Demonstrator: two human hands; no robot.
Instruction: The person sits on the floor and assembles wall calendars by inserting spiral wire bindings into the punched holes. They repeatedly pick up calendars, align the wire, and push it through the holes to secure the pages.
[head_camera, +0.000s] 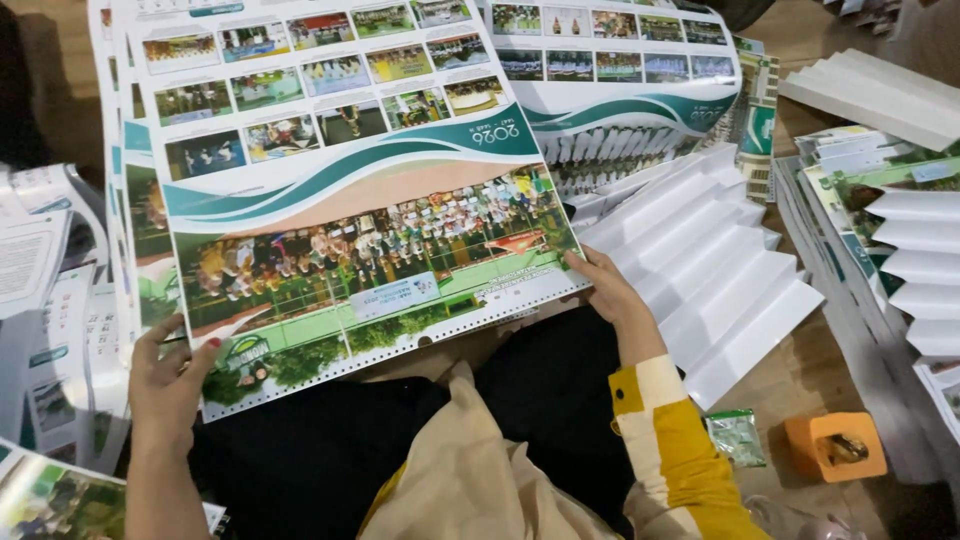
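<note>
A large glossy printed sheet (350, 200) with rows of small photographs, a teal wave band and a wide group photograph lies tilted over my lap. A row of punched holes runs along its near edge. My left hand (170, 375) grips its near left corner, thumb on top. My right hand (610, 290) holds the near right corner from the side. My right sleeve (670, 450) is yellow with a pale cuff.
More printed sheets (620, 70) are spread beyond and to the left. Fanned stacks of white sheets (720, 290) lie to the right, with further stacks (900, 250) at the far right. A small orange holder (835, 447) and a green packet (737, 435) sit on the wooden floor.
</note>
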